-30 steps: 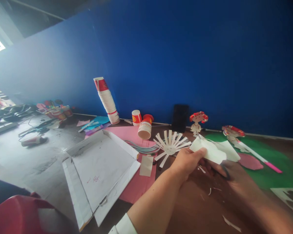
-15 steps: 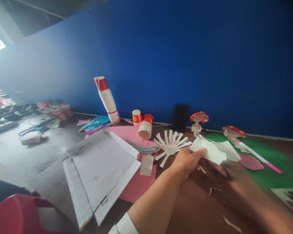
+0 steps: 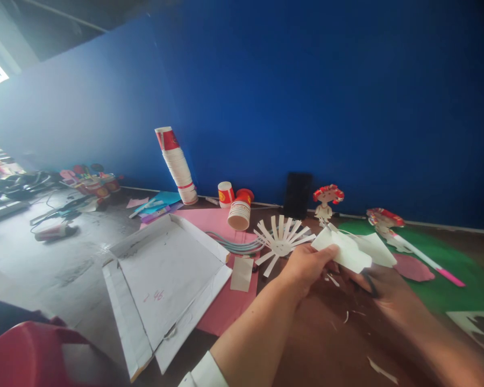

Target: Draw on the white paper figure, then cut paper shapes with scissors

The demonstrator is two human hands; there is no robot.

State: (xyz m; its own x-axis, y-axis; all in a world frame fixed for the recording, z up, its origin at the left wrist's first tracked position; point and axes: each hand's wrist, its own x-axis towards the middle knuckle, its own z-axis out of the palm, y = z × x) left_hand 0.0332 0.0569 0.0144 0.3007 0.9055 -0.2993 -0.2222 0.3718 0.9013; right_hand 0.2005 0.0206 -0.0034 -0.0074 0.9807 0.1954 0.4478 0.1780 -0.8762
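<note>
My left hand [image 3: 311, 264] pinches a piece of white paper [image 3: 349, 251] between thumb and fingers. The paper has a cut, curved edge and a flap spreading to the right. Under it, my right hand [image 3: 381, 287] is closed around scissors [image 3: 371, 285]; a dark handle loop shows, while the blades are mostly hidden by the paper. Left of my left hand lies a white paper cutout with a fringe of strips [image 3: 281, 246] and a small drawn face. Behind the paper stands a paper doll with red curled hair [image 3: 325, 207].
A white box lid [image 3: 173, 279] lies on pink paper [image 3: 220, 314] to the left. Behind are stacked paper cups [image 3: 179, 166]. A second doll [image 3: 385, 220], a pink-tipped marker [image 3: 427, 258] and a pink paper oval [image 3: 413, 267] rest on green paper [image 3: 463, 269]. Paper scraps [image 3: 381, 371] are scattered in front.
Almost nothing differs. My hands and the paper have shifted very slightly left with the whole view; the grip on paper and scissors stays the same.
</note>
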